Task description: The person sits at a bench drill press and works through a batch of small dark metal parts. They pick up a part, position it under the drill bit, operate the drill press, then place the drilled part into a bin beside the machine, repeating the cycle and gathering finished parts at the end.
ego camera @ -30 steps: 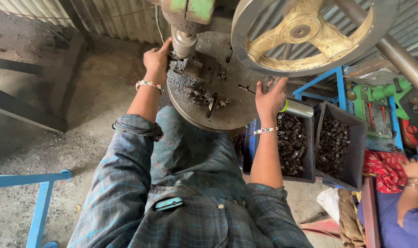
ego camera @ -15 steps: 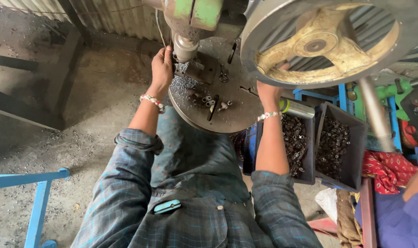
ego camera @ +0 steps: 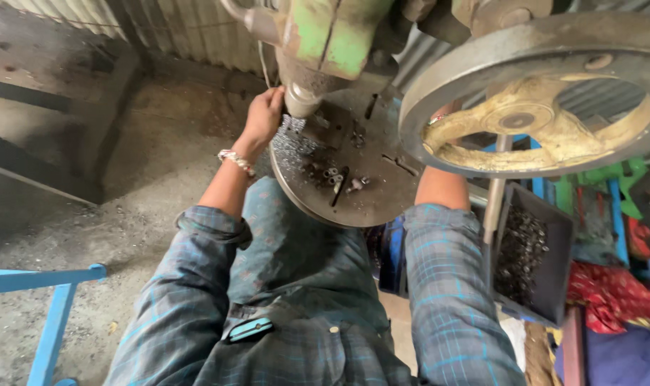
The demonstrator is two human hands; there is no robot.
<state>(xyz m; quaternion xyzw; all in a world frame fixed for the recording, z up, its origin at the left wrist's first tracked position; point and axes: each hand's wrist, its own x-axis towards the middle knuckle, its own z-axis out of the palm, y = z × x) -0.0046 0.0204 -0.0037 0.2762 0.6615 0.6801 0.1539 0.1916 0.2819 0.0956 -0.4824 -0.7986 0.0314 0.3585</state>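
Seated operator at a small green press (ego camera: 325, 43), seen from the head camera. The left hand (ego camera: 264, 118) rests at the 9 o'clock edge of the round steel plate (ego camera: 368, 204), its fingers curled close beside the ram nose (ego camera: 301, 102); whether they pinch a small part cannot be told. The right hand is hidden behind the large flywheel (ego camera: 546, 93), so its fingers cannot be judged; only the forearm (ego camera: 443, 187) shows, running toward 12 o'clock.

The work lies on the plate: a heap of small bright metal pieces (ego camera: 293, 143) directly under the ram, and a few loose dark parts (ego camera: 335, 179) nearer 6 o'clock. Among them a slim dark bar (ego camera: 339, 187) lies flat, its long axis running roughly from 12 to 6 o'clock, tilted slightly toward 1.

Hazards, as a judgement: the left fingers sit near enough to the ram to be crushed should it descend; a sleeve near the flywheel could snag; loose parts could roll off the plate toward the dark bin (ego camera: 536, 257) at 4 o'clock.
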